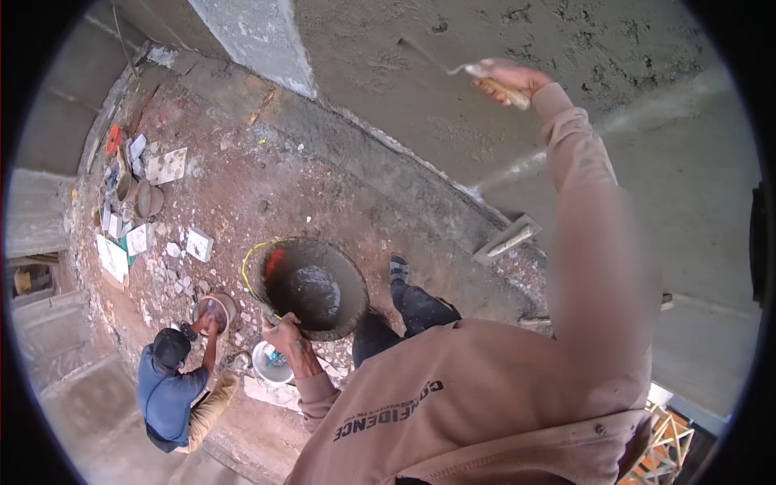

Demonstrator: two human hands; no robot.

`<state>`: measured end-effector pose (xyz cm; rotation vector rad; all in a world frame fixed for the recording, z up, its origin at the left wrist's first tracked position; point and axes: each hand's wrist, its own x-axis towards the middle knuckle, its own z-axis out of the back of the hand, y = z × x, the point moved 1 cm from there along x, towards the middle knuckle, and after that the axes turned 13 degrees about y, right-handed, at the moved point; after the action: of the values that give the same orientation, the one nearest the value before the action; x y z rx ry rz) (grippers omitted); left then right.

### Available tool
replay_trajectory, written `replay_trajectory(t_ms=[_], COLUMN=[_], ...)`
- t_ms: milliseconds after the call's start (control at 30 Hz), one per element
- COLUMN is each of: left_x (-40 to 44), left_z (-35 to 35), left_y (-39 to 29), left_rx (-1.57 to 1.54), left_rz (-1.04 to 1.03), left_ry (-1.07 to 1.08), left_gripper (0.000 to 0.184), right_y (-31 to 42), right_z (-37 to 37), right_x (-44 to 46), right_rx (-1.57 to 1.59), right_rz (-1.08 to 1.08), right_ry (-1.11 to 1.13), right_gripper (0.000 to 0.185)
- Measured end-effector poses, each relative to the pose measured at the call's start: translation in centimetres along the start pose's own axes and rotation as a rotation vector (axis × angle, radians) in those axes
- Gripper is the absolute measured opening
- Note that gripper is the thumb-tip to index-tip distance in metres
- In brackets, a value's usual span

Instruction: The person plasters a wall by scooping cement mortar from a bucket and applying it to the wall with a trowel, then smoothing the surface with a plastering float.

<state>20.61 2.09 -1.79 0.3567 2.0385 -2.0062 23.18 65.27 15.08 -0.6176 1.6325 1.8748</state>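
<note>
My right hand (511, 78) is raised at the wall and closed around the handle of a trowel (518, 99). The thin trowel blade lies nearly edge-on against the wet, grey plastered wall (388, 113), where rough patches show above and to the right. Low on the left, my left hand (284, 333) grips the rim of a wide dark mortar pan (363, 283). Wet grey mortar (317, 291) lies inside the pan, and a yellow strip runs along its outer edge. Whether the pan also rests on something is hidden.
A float (508, 240) leans at the wall's foot. Another person (171, 384) crouches lower left, hands in a bucket (229, 305). A whitish bucket (273, 365) stands near my pan. Rubble, white blocks (199, 243) and containers (149, 199) litter the dirt floor.
</note>
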Motion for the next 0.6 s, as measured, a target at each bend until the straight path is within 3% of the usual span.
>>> replay_trajectory(t_ms=[67, 133, 267, 300, 333, 400, 433, 500, 567, 600], left_x=[0.9, 1.4, 3.0, 3.4, 4.0, 5.1, 5.9, 7.2, 8.7, 9.9], left_z=[-0.1, -0.9, -3.3, -4.6, -5.0, -5.6, -5.7, -5.8, -6.1, -6.4], left_y=[1.2, 1.4, 1.0, 1.4, 2.2, 3.8, 4.0, 6.2, 8.2, 9.1], left_rx=[0.030, 0.059, 0.167, 0.050, 0.141, 0.078, 0.167, 0.124, 0.053, 0.055], left_rz=[0.011, 0.056, 0.142, 0.069, 0.104, 0.094, 0.133, 0.206, 0.218, 0.281], left_ry=[-0.014, -0.030, -0.006, 0.017, 0.021, 0.061, 0.064, 0.030, 0.013, 0.001], left_gripper=[0.054, 0.053, 0.048, 0.040, 0.036, 0.031, 0.031, 0.034, 0.034, 0.034], right_y=[-0.3, 0.8, -4.4, -5.2, -5.8, -8.8, -12.9, -19.7, -22.4, -24.0], right_z=[2.4, 0.0, -6.3, -9.2, -12.6, -19.5, -23.0, -32.0, -39.2, -41.5], right_x=[-3.3, -9.3, -12.5, -11.9, -10.5, -6.4, -2.4, 3.4, 6.3, 6.9], right_rx=[0.044, -0.024, -0.079, -0.124, -0.166, -0.262, -0.435, -0.453, -0.255, -0.190], right_rz=[0.172, 0.267, 0.388, 0.245, 0.092, 0.154, 0.261, 0.277, 0.250, 0.386], right_ry=[-0.155, -0.321, -0.066, -0.063, -0.040, 0.049, 0.044, 0.003, 0.023, -0.040], right_gripper=[0.024, 0.026, 0.032, 0.035, 0.038, 0.044, 0.047, 0.049, 0.053, 0.055])
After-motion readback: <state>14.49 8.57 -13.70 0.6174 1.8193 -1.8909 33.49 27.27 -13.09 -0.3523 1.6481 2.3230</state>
